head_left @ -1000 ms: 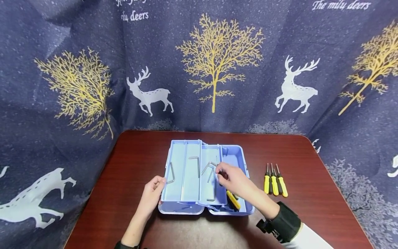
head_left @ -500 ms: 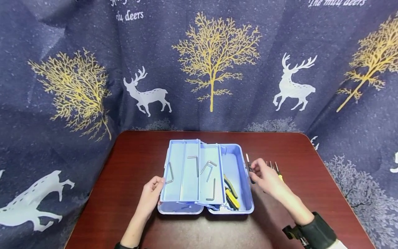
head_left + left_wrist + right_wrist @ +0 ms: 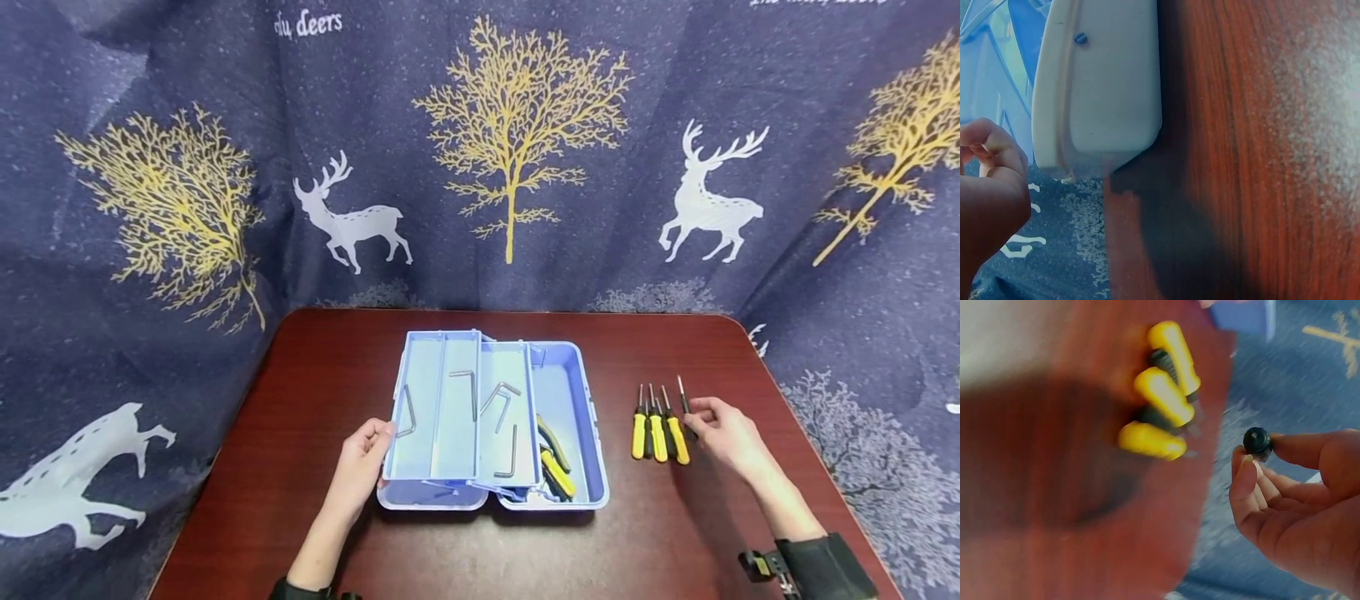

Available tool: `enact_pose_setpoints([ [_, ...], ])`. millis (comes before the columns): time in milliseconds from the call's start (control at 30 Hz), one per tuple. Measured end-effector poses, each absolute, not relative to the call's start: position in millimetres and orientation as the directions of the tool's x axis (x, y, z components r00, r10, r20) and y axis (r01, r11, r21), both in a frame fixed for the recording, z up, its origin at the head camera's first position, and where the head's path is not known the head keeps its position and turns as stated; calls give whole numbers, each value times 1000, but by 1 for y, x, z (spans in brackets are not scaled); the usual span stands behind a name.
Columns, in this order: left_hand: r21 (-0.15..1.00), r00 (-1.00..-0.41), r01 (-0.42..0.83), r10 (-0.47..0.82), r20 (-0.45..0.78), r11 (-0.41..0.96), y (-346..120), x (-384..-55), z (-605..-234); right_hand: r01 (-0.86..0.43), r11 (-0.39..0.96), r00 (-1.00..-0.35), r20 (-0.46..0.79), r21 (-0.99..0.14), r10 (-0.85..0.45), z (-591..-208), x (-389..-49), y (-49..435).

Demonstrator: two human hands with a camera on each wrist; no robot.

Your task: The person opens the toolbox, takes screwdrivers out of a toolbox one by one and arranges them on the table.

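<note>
A blue toolbox [image 3: 597, 467] stands on the table with its trays folded out. My left hand [image 3: 358, 460] grips the left edge of the raised tray [image 3: 420, 358]; its fingertips are partly hidden below the rim. To the right of the box, my right hand [image 3: 733, 437] pinches a black-handled screwdriver [image 3: 1258, 441] between thumb and fingers, its shaft pointing away from me. Just left of that hand lie several screwdrivers with yellow and black handles, among them a yellow screwdriver [image 3: 638, 437].
Several hex keys lie in the trays, one of them a long hex key [image 3: 513, 454]. Yellow-and-black pliers [image 3: 558, 479] rest in the box's right compartment. Behind the dark red table [image 3: 337, 350] hangs a patterned curtain [image 3: 600, 292].
My right hand has carried the black-handled screwdriver from above the toolbox rightward, past the box's right wall and over the row to its right side. My left hand stays on the tray edge.
</note>
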State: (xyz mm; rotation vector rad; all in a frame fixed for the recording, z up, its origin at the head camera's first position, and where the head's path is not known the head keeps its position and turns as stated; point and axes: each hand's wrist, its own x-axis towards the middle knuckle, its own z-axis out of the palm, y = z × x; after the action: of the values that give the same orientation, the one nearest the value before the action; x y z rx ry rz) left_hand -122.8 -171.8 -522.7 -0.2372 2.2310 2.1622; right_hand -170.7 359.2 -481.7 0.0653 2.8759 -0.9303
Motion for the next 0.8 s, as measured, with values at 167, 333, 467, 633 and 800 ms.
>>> enact_pose_setpoints([
  [167,993,-989,-118,-96,-115,30,-171,-123,-523,127,835,-984,-176,-536,37,-505,-174,381],
  [333,994,-990,-107,-92,-103,36,-170,-122,-521,135,841,-981,-192,-524,38,-524,-172,391],
  [467,992,-988,-122,-97,-119,28,-170,-122,-522,152,813,-976,-216,-561,34,-531,-171,391],
  [633,991,-987,-130,-95,-127,23,-170,-122,-522,174,795,-976,-211,-581,60,-533,-172,388],
  [800,992,-988,-122,-95,-120,19,-170,-122,-522,173,802,-975,-216,-572,56,-534,-172,387],
])
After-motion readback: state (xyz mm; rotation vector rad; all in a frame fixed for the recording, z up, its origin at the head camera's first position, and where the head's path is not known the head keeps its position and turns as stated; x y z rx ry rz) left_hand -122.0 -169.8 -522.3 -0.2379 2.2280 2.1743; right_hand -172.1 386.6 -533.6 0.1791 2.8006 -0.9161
